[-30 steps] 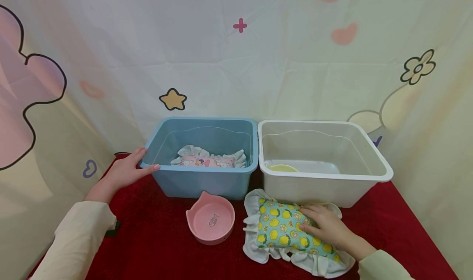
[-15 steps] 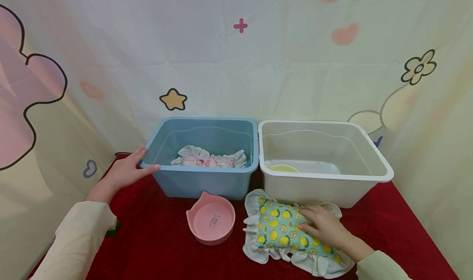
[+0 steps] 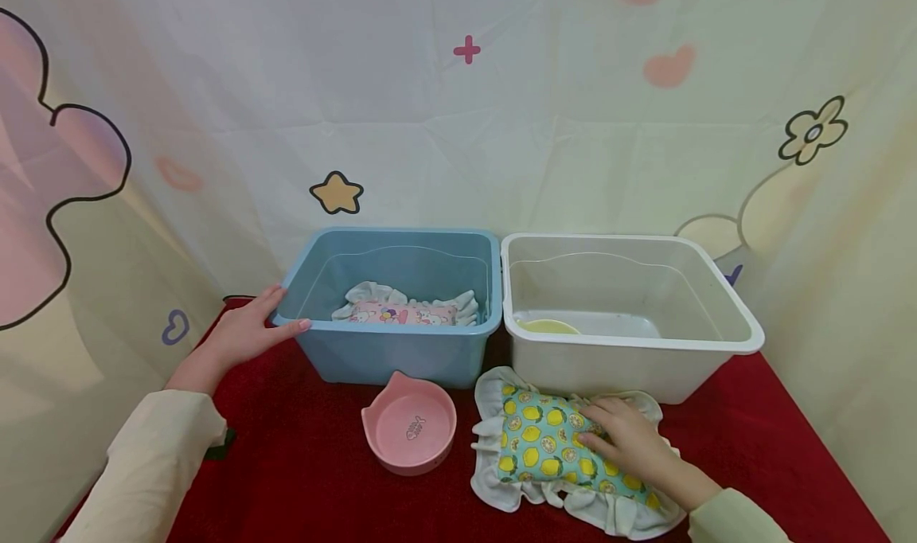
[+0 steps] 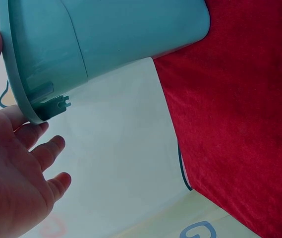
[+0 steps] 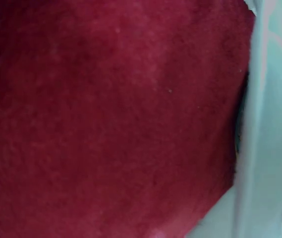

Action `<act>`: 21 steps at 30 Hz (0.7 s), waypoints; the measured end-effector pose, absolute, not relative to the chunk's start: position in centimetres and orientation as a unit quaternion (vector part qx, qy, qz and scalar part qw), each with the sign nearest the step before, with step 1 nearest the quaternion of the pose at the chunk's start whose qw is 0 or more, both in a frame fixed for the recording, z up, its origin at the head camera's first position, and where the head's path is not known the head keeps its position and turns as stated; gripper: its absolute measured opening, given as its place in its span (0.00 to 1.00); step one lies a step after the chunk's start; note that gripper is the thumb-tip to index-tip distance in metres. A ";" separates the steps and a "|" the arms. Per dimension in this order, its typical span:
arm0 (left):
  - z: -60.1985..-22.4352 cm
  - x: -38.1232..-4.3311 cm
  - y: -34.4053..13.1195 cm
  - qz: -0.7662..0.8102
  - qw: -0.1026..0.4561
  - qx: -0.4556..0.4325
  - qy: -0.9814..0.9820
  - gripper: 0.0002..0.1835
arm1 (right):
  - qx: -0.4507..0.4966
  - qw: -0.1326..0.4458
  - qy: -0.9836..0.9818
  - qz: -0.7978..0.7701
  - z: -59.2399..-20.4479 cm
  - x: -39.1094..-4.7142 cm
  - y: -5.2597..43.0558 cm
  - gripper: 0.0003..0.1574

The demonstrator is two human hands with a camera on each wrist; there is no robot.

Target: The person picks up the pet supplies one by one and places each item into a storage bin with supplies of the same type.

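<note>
Loosely spread, my left hand rested at the near left corner of the blue bin, the thumb lying over the front rim and the fingers against the left side; from the left wrist I saw the other fingertips hanging free below the rim, with no firm grip. My right hand lay flat and relaxed on the lemon pillow, fingers on its printed top and nothing clasped in them. That pillow, pale green with white frills, sat on the red cloth right in front of the white bin, a little askew. From the right wrist I had mostly cloth and a blurred pale strip, so I couldn't fairly tell how hard those fingers pressed. Just left of the pillow, and apart from it, stood the pink bowl, its cat ears toward the blue bin and a fishbone drawn on its floor. The two bins stood side by side, their rims all but meeting. Inside the blue one lay a pink pillow with white frills; inside the white one, behind the front rim, showed the curved edge of a yellow thing. Behind everything hung a pale curtain with printed shapes.
</note>
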State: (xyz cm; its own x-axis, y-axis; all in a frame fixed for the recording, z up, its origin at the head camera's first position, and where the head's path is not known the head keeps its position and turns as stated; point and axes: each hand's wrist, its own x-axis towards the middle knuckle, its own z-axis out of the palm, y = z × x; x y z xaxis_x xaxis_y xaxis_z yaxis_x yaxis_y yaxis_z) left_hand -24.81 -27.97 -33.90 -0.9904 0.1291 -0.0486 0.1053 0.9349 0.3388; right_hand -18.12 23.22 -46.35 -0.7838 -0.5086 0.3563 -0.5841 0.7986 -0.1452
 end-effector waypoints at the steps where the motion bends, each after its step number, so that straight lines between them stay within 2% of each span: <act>1: -33.9 -24.8 -28.0 0.171 0.035 0.060 0.983 0.50 | 0.292 0.155 -0.935 0.125 -46.4 -18.1 23.2 0.19; 8: -33.8 -24.7 -28.0 0.173 0.037 0.058 0.983 0.50 | 0.296 0.170 -0.932 0.123 -46.4 -18.1 23.1 0.17; 21: -33.7 -24.7 -27.9 0.177 0.042 0.054 0.982 0.50 | 0.331 0.248 -0.900 0.141 -47.0 -18.4 23.0 0.15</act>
State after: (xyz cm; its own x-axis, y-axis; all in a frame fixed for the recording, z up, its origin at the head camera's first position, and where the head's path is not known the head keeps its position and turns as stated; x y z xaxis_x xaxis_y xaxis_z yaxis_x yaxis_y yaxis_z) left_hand -24.65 -27.87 -33.67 -0.9907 0.1207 -0.0626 0.0914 0.9318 0.3512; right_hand -18.44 23.04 -46.99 -0.6582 -0.5251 0.5395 -0.6652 0.7412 -0.0901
